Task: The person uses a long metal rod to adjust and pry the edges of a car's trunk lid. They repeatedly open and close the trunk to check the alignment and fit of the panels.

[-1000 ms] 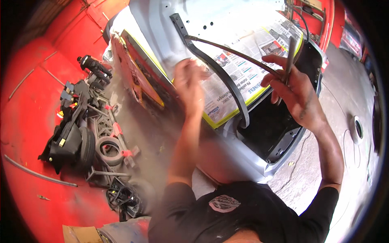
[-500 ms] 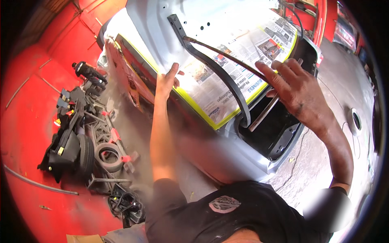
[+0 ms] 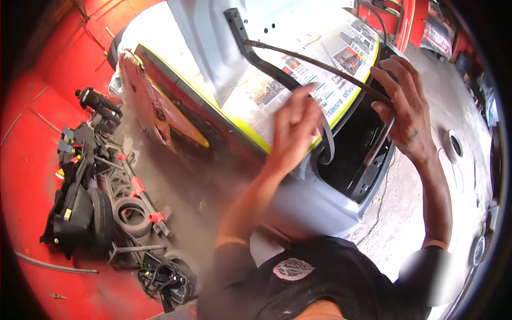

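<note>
My left hand [image 3: 296, 125], blurred with bent fingers, is over the curved dark hinge arm [image 3: 328, 149] of a grey car body [image 3: 336, 218]; whether it grips the arm is unclear. My right hand [image 3: 402, 101] is closed around a metal bar [image 3: 376, 146] that points down over the open dark trunk [image 3: 344, 168], where a thin rod [image 3: 309, 60] meets it. That rod runs to the arm's upper bracket on a grey panel [image 3: 197, 53]. Newspaper [image 3: 258, 93] edged with yellow tape covers the part beneath.
A red wall [image 3: 32, 202] is at left, with black plastic parts [image 3: 72, 208], a tire [image 3: 130, 216] and metal stands piled along it. A masked door panel [image 3: 162, 114] is on the car's left side. A round object [image 3: 453, 144] lies on the concrete floor [image 3: 437, 96] at right.
My left hand has moved right, from the taped edge to the hinge arm. My right hand has shifted up and right with the bar, after dipping lower half a second ago.
</note>
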Action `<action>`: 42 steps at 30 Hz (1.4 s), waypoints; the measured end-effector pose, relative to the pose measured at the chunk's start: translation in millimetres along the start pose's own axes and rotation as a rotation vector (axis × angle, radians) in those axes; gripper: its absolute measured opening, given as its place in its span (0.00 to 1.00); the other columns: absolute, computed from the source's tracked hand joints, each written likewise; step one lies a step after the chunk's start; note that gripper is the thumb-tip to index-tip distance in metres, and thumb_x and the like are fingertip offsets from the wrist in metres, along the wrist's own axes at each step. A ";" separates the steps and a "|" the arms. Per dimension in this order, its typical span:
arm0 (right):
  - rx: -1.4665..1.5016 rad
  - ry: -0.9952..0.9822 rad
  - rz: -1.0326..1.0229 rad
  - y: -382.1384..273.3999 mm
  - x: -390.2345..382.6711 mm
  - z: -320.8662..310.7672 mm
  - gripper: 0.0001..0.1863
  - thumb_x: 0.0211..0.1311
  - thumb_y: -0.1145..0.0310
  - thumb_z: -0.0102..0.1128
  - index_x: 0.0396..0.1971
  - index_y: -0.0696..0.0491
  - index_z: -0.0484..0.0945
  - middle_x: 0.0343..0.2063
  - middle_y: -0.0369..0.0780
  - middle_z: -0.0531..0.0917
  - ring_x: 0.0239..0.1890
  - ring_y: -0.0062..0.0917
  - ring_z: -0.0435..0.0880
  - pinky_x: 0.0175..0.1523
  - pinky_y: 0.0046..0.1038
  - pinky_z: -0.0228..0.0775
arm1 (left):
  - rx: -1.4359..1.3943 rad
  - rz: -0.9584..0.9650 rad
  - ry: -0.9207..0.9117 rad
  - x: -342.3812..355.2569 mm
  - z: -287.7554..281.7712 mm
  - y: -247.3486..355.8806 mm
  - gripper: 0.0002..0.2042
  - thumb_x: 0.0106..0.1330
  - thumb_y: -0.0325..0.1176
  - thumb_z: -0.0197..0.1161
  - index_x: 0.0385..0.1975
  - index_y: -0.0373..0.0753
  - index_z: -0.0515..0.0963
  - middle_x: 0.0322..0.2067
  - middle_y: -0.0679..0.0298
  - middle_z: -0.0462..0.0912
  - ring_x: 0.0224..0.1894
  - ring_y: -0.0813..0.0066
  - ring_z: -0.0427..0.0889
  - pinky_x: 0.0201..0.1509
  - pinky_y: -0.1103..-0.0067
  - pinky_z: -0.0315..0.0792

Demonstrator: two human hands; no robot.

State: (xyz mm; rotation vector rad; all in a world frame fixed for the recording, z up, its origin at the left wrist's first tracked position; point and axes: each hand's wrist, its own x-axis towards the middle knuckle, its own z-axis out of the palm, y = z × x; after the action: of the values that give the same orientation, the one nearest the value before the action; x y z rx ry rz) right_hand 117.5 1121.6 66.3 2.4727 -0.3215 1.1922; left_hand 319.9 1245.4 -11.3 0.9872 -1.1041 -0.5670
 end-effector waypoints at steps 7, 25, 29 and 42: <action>0.083 0.089 0.380 -24.1 -29.5 2.3 0.33 0.58 0.77 0.66 0.66 0.51 0.70 0.61 0.46 0.73 0.67 0.40 0.70 0.67 0.40 0.69 | -0.668 -0.140 -0.091 52.2 34.5 -0.2 0.18 0.76 0.48 0.55 0.40 0.35 0.73 0.24 0.62 0.77 0.17 0.75 0.72 0.19 0.79 0.64; 1.098 -0.063 0.414 -4.4 -21.3 23.9 0.15 0.72 0.71 0.56 0.55 0.61 0.75 0.37 0.38 0.85 0.33 0.18 0.81 0.39 0.24 0.74 | 0.825 0.507 0.886 11.1 -95.6 -17.2 0.15 0.73 0.32 0.62 0.53 0.31 0.73 0.41 0.58 0.81 0.43 0.76 0.80 0.49 0.77 0.75; 1.178 0.134 0.555 -3.8 -17.9 18.9 0.14 0.74 0.69 0.55 0.53 0.61 0.77 0.34 0.38 0.84 0.26 0.15 0.76 0.30 0.19 0.67 | 0.716 0.021 0.442 36.4 -195.7 -42.1 0.21 0.72 0.44 0.63 0.53 0.32 0.73 0.39 0.55 0.82 0.39 0.72 0.82 0.45 0.77 0.76; 1.262 0.411 0.861 -26.7 10.0 16.7 0.17 0.73 0.65 0.55 0.51 0.63 0.76 0.34 0.44 0.86 0.13 0.11 0.63 0.19 0.17 0.55 | 0.588 -0.119 0.359 61.5 -197.9 -66.3 0.24 0.70 0.51 0.64 0.20 0.36 0.75 0.18 0.69 0.71 0.17 0.82 0.61 0.23 0.78 0.60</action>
State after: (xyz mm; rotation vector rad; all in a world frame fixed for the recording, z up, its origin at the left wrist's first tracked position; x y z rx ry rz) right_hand 145.0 1138.2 58.4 2.9440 -0.7113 2.9250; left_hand 531.2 1237.9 -63.0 1.6028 -0.9023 -0.1374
